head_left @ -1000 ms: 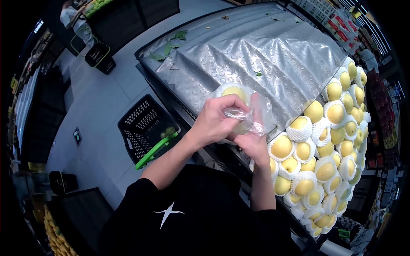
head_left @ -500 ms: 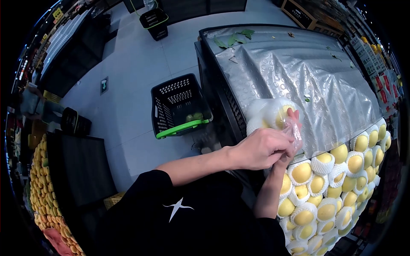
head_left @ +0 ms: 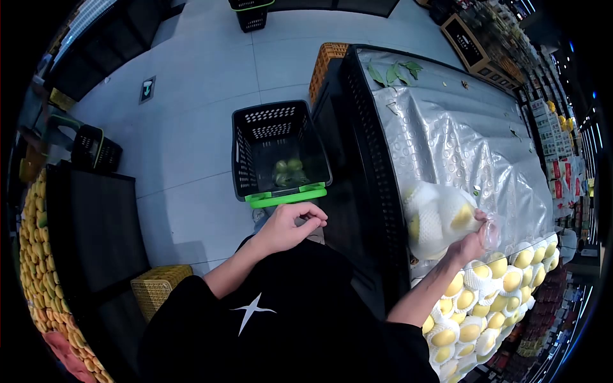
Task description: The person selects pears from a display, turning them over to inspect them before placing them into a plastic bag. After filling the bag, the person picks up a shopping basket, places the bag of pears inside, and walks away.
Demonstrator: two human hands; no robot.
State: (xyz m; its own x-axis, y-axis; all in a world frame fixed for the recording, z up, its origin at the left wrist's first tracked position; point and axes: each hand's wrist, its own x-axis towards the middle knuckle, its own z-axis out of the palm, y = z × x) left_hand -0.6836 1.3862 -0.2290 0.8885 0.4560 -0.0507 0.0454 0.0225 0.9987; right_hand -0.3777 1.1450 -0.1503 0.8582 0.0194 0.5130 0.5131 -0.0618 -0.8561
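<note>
My right hand (head_left: 474,244) is closed around the gathered neck of a clear plastic bag (head_left: 437,214). Inside the bag are yellow pear-like fruits in white foam nets, and it rests on the near left part of the silver-covered display stand (head_left: 523,172). My left hand (head_left: 295,225) holds nothing; its fingers curl loosely with a gap between thumb and forefinger. Just beyond it, on the floor, stands a black shopping basket (head_left: 246,163) with a green handle (head_left: 287,195). Green round produce (head_left: 289,171), seemingly bagged, lies in the basket.
More foam-netted yellow fruits (head_left: 469,332) are piled at the stand's near end. Green leaves (head_left: 397,73) lie on its far corner. Left are a yellow crate (head_left: 156,287), a dark cabinet (head_left: 96,217) and another black basket (head_left: 96,150). An orange crate (head_left: 324,64) sits behind the stand.
My left hand has let go of the bag's neck and moved left toward the basket. My right hand keeps hold of the bag. The view has shifted.
</note>
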